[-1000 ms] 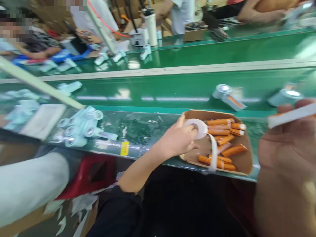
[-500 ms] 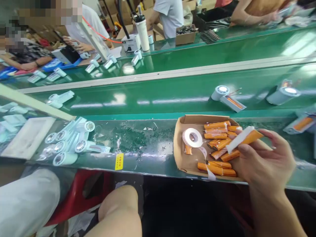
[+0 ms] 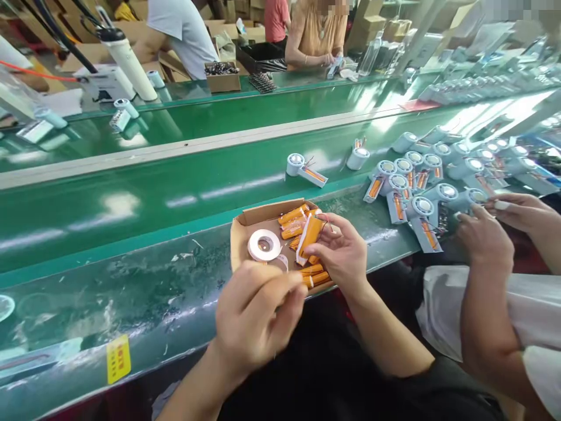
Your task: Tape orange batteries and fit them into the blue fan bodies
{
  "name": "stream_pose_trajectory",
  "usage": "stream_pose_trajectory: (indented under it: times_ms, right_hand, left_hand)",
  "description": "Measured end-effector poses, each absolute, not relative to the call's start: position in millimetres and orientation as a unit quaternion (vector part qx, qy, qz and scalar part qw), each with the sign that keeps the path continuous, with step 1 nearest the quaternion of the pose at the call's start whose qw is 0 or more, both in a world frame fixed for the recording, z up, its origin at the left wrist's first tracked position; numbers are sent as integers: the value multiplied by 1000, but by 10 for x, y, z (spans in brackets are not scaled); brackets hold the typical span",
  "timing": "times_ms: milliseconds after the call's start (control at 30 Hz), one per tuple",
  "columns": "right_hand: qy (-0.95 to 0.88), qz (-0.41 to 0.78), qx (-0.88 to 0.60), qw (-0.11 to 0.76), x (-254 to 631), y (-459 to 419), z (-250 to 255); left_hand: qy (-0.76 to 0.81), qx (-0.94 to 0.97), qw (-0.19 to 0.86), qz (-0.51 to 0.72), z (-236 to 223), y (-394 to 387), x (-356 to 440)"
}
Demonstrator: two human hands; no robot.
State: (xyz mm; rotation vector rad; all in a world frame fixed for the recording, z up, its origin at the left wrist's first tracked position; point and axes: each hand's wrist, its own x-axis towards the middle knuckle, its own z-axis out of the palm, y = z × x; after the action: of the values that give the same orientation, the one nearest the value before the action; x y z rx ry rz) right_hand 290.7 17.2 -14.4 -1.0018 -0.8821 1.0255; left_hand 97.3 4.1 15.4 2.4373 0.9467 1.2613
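The right hand grips an orange-wrapped piece between thumb and fingers, above a shallow cardboard box. The piece lies just left of the right palm and beyond the left hand, its long axis slanting from the far right down to the near left, so its lower end points roughly toward the left fingertips. The right hand is the nearer, being in contact; the left is close by but apart from it, its fingers curled and thumb drawn in, and whether anything thin is pinched there I cannot tell. A flat, matt white strip runs along the piece's left edge, and fine wires show at its far end. The wrap looks smooth and slightly glossy, over a rounded, elongated body. Inside the box, similar orange cylinders lie in a loose pile beside a flat white ring of tape. The box's brown walls are dull and bent, against a green surface that is shiny, scuffed and flecked with scraps.
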Motion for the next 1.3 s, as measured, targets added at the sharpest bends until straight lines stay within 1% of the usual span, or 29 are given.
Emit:
stream_pose_trajectory:
  times_ms: [67,133,267,333,400,500,567,633,700,867,967,1100,1200,1300]
  right_hand:
    - [-405,419,-450,676,2861,127,-146]
    - [-413,374,-466,688,2815,92,-166]
    - [-433,315,-482,693,2781,-4,-202]
    - [-458,275,-510,675,2810,-67,-230]
    - [-479,255,-526,655,2851,-121,-280]
    - [-483,297,-490,662,2879,-171,-358]
    - [-476,337,-456,672,2855,-189,-377]
    - [-473,364,-432,676,2803,-196,-360]
    - [-465,387,-416,679,2741,-187,-313]
    - [-405,435,-378,710,2609,-91,-141]
    - [-348,481,-370,714,2552,-40,-64]
    - [-333,537,-371,680,2529,-52,-20]
    - [-301,546,-398,673,2579,-93,22]
    - [-274,535,-475,643,2654,-49,17]
  left_hand:
    - [343,827,52,442,177,77,1057]
    - [354,836,-11,420,168,110,1119]
    - [372,840,-47,393,119,107,1142]
    - [380,837,-66,388,111,63,1139]
    - [395,846,-85,348,111,17,1156]
    - [434,859,-90,257,107,2,1209]
    - [448,859,-89,234,104,26,1236]
    - [447,851,-89,259,107,51,1244]
    - [440,838,-77,314,112,56,1231]
    - [359,823,-56,436,71,7,1104]
    - [326,825,-47,459,-5,1,1025]
    - [300,824,-50,478,-56,-50,1011]
    - [308,830,-58,461,-39,-152,1053]
    - [302,886,-38,350,-90,-145,974]
